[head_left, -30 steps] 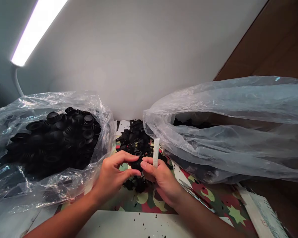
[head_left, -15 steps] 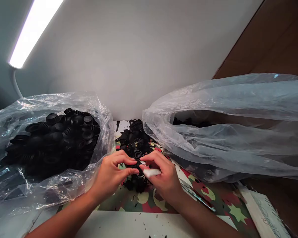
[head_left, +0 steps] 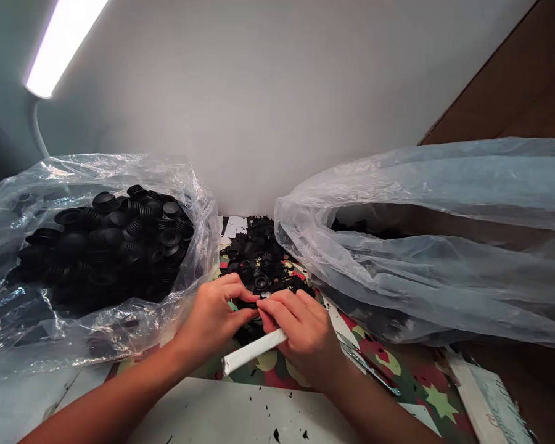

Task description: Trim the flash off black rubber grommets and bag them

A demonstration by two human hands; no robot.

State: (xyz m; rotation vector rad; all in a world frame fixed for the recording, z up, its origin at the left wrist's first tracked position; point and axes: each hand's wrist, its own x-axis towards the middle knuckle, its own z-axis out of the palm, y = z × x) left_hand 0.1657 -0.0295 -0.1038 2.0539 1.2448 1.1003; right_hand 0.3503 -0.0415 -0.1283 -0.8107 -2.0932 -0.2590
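My left hand (head_left: 217,317) is closed in a pinch on a small black rubber piece, mostly hidden by the fingertips. My right hand (head_left: 300,330) meets it there, thumb and forefinger pressed together at the same piece. Held in the right hand is a slim tool with a white-wrapped handle (head_left: 254,351), which points down and left; its working end is hidden. Just beyond the fingers, a round black rubber plug (head_left: 261,282) lies among black scraps (head_left: 254,243) on a patterned sheet (head_left: 300,370).
At left, a clear plastic bag (head_left: 203,228) holds many ribbed black plugs (head_left: 106,240). Another clear bag (head_left: 444,271) lies open at right, dark pieces inside. Scissors-like metal tools (head_left: 370,367) rest right of my hand. A lamp (head_left: 67,46) shines upper left; cardboard (head_left: 504,80) stands at right.
My right hand has turned, so the white handle swings out to the left and shows its length. Both hands stay together at the black piece. The view has shifted slightly.
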